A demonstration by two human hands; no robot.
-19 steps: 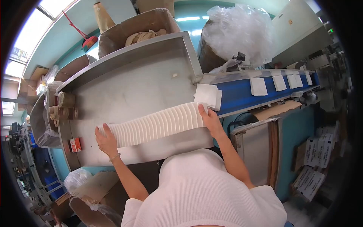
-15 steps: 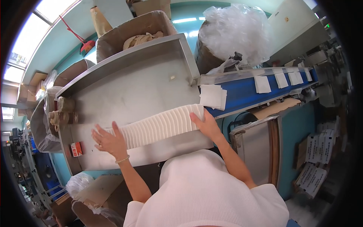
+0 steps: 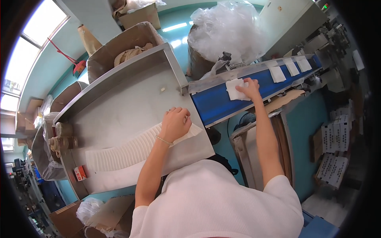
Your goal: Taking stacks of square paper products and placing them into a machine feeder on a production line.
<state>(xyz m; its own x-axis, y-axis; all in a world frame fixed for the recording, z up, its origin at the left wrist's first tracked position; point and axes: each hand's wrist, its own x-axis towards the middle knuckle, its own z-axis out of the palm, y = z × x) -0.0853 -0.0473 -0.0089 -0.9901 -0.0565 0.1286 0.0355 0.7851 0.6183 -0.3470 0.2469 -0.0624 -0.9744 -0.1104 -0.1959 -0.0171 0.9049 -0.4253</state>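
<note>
A long row of overlapping white paper napkins point(image 3: 124, 147) lies along the near side of the metal table point(image 3: 119, 97). My left hand point(image 3: 176, 125) is over the row's right end, its fingers curled inward; what they hold, if anything, is hidden. On the blue conveyor belt point(image 3: 210, 104), my right hand point(image 3: 251, 89) is closed on the right side of a small batch of white napkins point(image 3: 233, 90), thumb and fingers pinching it. Farther along the belt lie several more napkin batches point(image 3: 277, 74).
Raised metal edges border the table. A small red box point(image 3: 79, 173) and brown rolls point(image 3: 63, 142) are at its left end. Behind it stand a cardboard box point(image 3: 97, 63) and a large bag of clear plastic point(image 3: 226, 33). A metal-edged panel point(image 3: 254, 150) stands below the belt.
My right hand has left the row's right end and reached out to napkins on the belt. My left hand has swung right from the row's left end, its fingers now curled. The row lies farther left.
</note>
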